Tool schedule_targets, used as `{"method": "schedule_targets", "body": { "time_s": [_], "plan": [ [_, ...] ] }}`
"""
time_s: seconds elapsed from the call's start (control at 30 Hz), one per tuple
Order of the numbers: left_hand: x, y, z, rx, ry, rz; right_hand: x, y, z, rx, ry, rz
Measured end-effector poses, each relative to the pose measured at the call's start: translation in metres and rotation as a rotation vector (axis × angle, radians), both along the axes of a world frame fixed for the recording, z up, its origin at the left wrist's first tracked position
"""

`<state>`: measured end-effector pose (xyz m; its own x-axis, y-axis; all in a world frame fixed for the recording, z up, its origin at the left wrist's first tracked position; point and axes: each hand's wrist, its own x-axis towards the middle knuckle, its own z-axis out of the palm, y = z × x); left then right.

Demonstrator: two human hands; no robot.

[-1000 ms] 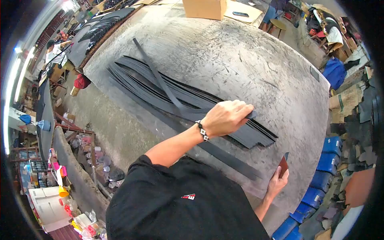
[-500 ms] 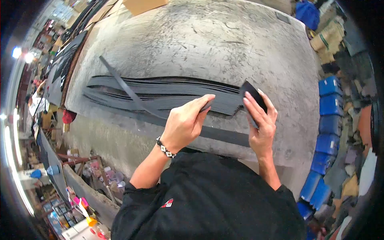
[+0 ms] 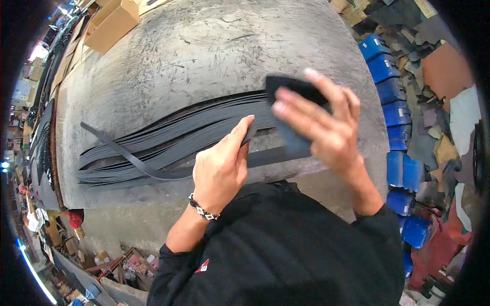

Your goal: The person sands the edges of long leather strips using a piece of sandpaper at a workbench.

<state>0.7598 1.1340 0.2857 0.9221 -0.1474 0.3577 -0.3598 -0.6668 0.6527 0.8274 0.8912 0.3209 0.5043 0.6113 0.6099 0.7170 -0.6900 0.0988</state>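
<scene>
My left hand (image 3: 220, 166), with a beaded bracelet at the wrist, pinches a dark grey strip (image 3: 126, 154), whose long end trails left across a bundle. That bundle of long dark strips (image 3: 178, 127) lies in a wavy stack on the grey table (image 3: 214, 61). My right hand (image 3: 326, 125), blurred by motion, grips a folded black piece (image 3: 293, 87) over the bundle's right end. Another flat dark strip (image 3: 278, 156) lies along the near side of the table.
An open cardboard box (image 3: 113, 26) stands at the table's back left. Beyond the right edge are blue containers (image 3: 395, 112) in a row and scattered material scraps (image 3: 446, 69). Clutter lies on the floor at lower left.
The view has turned and shifted. My right hand and the black piece have moved left over the bundle's right end, closer to my left hand. My left hand still pinches the strip.
</scene>
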Motion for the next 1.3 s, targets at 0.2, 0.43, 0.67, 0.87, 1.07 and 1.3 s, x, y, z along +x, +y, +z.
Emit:
{"method": "schedule_targets", "body": {
  "time_s": [0.2, 0.43, 0.67, 0.87, 1.07, 1.3],
  "plan": [
    [-0.001, 0.009, -0.006, 0.024, -0.014, -0.061, -0.015, 0.014, 0.001, -0.110, -0.013, -0.007],
    [-0.001, 0.014, 0.003, -0.036, -0.027, -0.118, -0.040, 0.031, 0.009, -0.039, -0.033, 0.037],
    [0.003, 0.011, -0.007, -0.092, -0.090, -0.082, -0.044, 0.033, 0.015, 0.021, -0.018, 0.026],
    [0.006, 0.008, -0.007, -0.146, -0.082, -0.076, -0.007, 0.015, 0.000, 0.003, -0.029, -0.058],
    [0.002, 0.014, -0.002, -0.167, -0.089, -0.037, -0.019, 0.031, 0.002, 0.009, -0.014, 0.071],
    [0.002, 0.025, -0.017, -0.175, -0.256, -0.029, -0.024, 0.045, 0.007, 0.116, 0.039, 0.168]
  ]
}}
